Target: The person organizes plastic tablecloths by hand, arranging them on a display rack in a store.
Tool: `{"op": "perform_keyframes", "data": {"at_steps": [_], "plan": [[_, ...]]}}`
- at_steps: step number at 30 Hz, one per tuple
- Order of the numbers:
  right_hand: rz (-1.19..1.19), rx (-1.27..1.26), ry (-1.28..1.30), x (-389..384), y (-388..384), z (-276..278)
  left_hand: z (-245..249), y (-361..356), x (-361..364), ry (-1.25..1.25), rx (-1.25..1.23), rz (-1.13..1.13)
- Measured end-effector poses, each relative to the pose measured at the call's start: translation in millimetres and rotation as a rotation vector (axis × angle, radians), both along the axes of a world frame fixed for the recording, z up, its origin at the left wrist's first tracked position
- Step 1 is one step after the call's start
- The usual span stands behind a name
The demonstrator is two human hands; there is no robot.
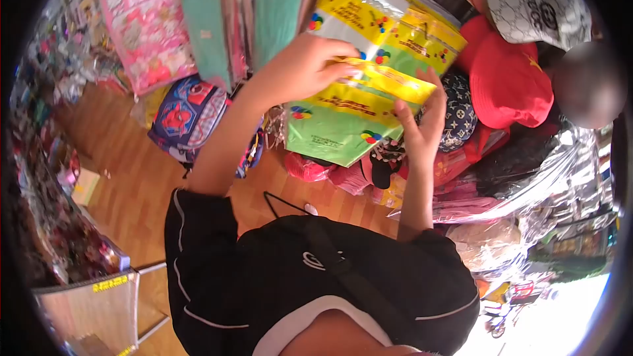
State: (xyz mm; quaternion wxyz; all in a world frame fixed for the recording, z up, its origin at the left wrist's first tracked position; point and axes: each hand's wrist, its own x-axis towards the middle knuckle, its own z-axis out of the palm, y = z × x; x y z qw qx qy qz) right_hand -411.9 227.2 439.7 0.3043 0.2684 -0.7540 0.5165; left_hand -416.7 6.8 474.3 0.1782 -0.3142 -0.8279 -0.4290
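Note:
A flat plastic packet of light green tablecover (339, 122) with a yellow printed header is in front of me, tilted. My left hand (315, 62) pinches its upper edge near the header, fingers closed. At the packet's right edge, my right hand (423, 118) grips it with the thumb in front and the other fingers partly hidden behind. Just beyond lie more packets of the same kind, a white tablecover packet (349, 16) and another green packet (417, 59), both with yellow headers.
Left of the packets hang turquoise packs (280, 3) and a pink printed bag (145, 23). A Spider-Man backpack (188, 115) sits below them. To the right are a red cap (511, 86), a patterned cap (537, 6) and plastic-wrapped goods (527, 178). Wooden floor (132, 178) shows below.

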Motion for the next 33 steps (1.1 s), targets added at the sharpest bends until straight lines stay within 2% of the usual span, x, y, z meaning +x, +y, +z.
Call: {"op": "perform_keyframes", "data": {"at_steps": [1, 3, 4, 6, 7, 9, 10, 11, 13, 15, 17, 19, 21, 22, 27, 33], "plan": [[-0.139, 0.129, 0.115, -12, 14, 2, 7, 20, -26, 0.01, -0.083, -0.079], [-0.396, 0.414, 0.239, -29, 27, 17, 10, 63, -70, 0.125, -0.209, -0.051], [-0.415, 0.399, 0.23, -42, 35, 17, 9, 81, -91, 0.125, -0.225, -0.069], [-0.648, 0.579, 0.152, -72, 53, 16, 4, 109, -126, 0.187, -0.151, 0.004], [-0.66, 0.571, 0.142, -87, 61, 15, -1, 119, -141, 0.185, -0.161, -0.01], [-0.581, 0.4, -0.05, -120, 76, 10, -8, 135, -161, 0.356, -0.104, 0.188], [-0.598, 0.395, 0.065, -139, 83, 3, -11, 138, -166, 0.281, -0.066, 0.2], [-0.601, 0.398, 0.06, -142, 86, 6, -13, 140, -167, 0.276, -0.065, 0.197], [-0.533, 0.357, -0.073, -149, 83, 15, -18, 140, -167, 0.275, 0.097, 0.143], [-0.496, 0.334, -0.068, -155, 85, 12, -24, 139, -169, 0.229, 0.13, 0.148], [-0.271, 0.143, -0.21, -159, 85, 13, -27, 136, -174, 0.058, 0.45, 0.041], [-0.269, 0.138, -0.201, -164, 84, 14, -26, 137, -178, 0.073, 0.438, 0.062], [-0.567, 0.313, -0.05, -173, 82, 14, -24, 146, -182, 0.21, 0.102, 0.309], [-0.64, 0.346, -0.055, -176, 80, 14, -31, 149, -194, 0.274, 0.128, 0.359], [-0.715, 0.283, 0.024, -201, 73, 15, -30, 169, -208, 0.396, 0.157, 0.607], [-0.753, 0.273, 0.073, -220, 74, 12, -32, 172, -226, 0.414, 0.191, 0.59]]}}
